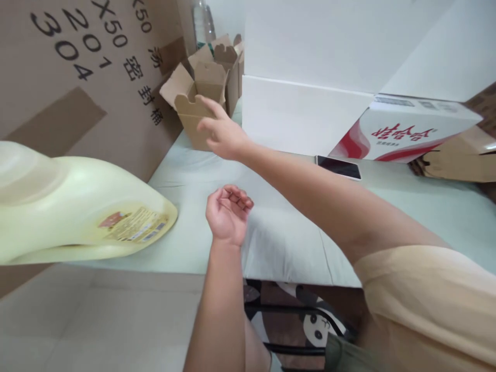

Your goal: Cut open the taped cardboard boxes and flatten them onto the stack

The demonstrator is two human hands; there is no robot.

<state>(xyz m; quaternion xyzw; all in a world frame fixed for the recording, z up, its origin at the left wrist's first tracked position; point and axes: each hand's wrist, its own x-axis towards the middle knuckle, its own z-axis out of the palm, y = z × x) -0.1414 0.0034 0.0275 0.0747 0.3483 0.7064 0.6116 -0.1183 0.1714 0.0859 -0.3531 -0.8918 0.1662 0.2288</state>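
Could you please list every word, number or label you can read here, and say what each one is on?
"304": large cardboard box
"201": same box
"X50", twice: same box
"汤": same box
"密封桶": same box
Red characters on the white carton: upside down and stylised, not readable with certainty; its small print is too blurred.
Label on the pale yellow bottle: too small to read.

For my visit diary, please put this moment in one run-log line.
left hand: palm up, fingers curled, empty; right hand: fingers spread by open carton, contact unclear; nearby: yellow bottle, phone
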